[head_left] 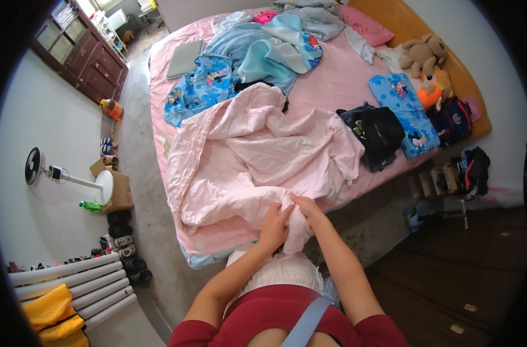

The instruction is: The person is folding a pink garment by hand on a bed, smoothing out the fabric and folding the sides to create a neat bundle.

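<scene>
Bedroom with a grey floor (139, 139); the centre is occupied by a pink-sheeted bed (327, 87), viewed from above. Near edge of a large pale pink cloth (246, 150) is gripped by both hands: the left hand (274, 225) and the right hand (307, 210) are closed on it close together, and a bunched portion is held between them, with a short length hanging below. The rest of the cloth is spread, creased and partly folded over, across the near part of the bed. To its right, dark folded clothes (385, 136) are laid just beside it, followed by a blue patterned bundle (397, 113). Beyond the cloth, a blue printed cloth (211, 81) and a light blue cloth (269, 55) are heaped, with a flat grey item (184, 59) placed at the left. Plush toys (424, 55) and a dark bag (451, 121) are grouped along the wooden headboard (477, 110). Off the bed, on the left, a white fan (72, 176), a cardboard box (123, 194) and a green bottle (90, 205) are noted; further down, a yellow cloth (49, 306) is draped over pale slats (101, 289).
</scene>
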{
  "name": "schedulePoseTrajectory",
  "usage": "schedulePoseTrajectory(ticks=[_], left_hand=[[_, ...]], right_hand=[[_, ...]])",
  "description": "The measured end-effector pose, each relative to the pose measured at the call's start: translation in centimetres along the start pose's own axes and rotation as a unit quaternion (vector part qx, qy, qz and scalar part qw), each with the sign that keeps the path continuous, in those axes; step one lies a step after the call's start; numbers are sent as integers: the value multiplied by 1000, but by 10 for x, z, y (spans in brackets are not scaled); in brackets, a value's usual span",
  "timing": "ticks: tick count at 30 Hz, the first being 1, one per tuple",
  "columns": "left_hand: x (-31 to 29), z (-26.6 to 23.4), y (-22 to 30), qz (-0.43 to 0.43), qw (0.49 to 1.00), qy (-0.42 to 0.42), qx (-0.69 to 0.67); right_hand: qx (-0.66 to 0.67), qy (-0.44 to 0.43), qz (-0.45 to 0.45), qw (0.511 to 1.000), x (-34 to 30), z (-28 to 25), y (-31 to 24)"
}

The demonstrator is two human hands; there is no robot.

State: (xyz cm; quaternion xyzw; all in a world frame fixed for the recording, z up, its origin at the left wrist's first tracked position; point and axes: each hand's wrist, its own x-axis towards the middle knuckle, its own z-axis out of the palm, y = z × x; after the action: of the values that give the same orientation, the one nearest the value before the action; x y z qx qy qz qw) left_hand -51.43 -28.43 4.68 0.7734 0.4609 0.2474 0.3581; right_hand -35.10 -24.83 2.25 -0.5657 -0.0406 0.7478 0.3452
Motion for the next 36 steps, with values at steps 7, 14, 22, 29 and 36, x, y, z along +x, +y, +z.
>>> schedulePoseTrajectory(ticks=[7, 14, 22, 29, 36], left_hand=[[-1, -10, -12, -25, 995, -96, -32], [-23, -21, 0, -171, 981, -92, -27], [-13, -54, 7, -216, 950, -196, -107], [-47, -32, -7, -200, 945, -89, -243], [-45, -35, 39, -166, 962, -14, -216]], right_hand=[[-184, 52, -179, 965, -19, -11, 38], [-462, 126, -360, 801, -71, -20, 70], [-539, 33, -477, 694, -106, 16, 69], [-482, -10, -570, 665, -95, 7, 51], [-270, -6, -373, 888, -93, -29, 68]])
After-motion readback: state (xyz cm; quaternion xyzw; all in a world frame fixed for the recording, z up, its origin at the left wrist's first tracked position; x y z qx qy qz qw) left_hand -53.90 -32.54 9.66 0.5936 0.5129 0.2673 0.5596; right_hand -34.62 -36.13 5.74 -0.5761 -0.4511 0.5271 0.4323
